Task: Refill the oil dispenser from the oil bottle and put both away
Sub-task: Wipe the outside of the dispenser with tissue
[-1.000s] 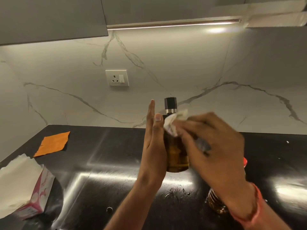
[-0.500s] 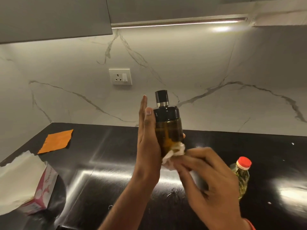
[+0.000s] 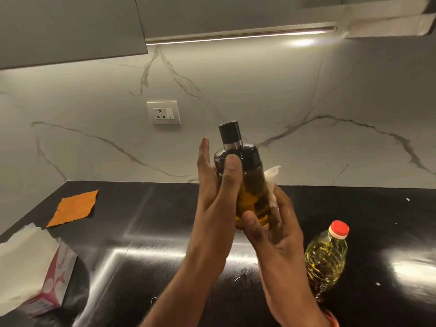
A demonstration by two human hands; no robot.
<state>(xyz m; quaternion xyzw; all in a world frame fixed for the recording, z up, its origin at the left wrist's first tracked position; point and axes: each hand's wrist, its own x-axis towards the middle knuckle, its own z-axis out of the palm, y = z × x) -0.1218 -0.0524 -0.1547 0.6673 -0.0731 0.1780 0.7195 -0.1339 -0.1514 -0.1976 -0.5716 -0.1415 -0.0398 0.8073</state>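
Observation:
The oil dispenser (image 3: 251, 182), a dark glass bottle with a black cap and amber oil inside, is held upright in the air above the black counter (image 3: 141, 232). My left hand (image 3: 212, 192) holds it from the left, thumb across its front and fingers straight up behind it. My right hand (image 3: 278, 232) presses a crumpled white tissue (image 3: 272, 178) against the dispenser's right side, with its thumb on the lower front. The plastic oil bottle (image 3: 326, 256), red-capped and full of yellow oil, stands on the counter to the lower right, apart from both hands.
An orange cloth (image 3: 74, 207) lies at the back left of the counter. A pink tissue box (image 3: 52, 279) with a sheet sticking out sits at the near left. A wall socket (image 3: 163, 112) is on the marble backsplash, and grey upper cabinets (image 3: 70, 27) hang overhead.
My right hand has carried the tissue from the dispenser's neck down to its base and now round to its right side. The left hand keeps holding the dispenser, slightly higher.

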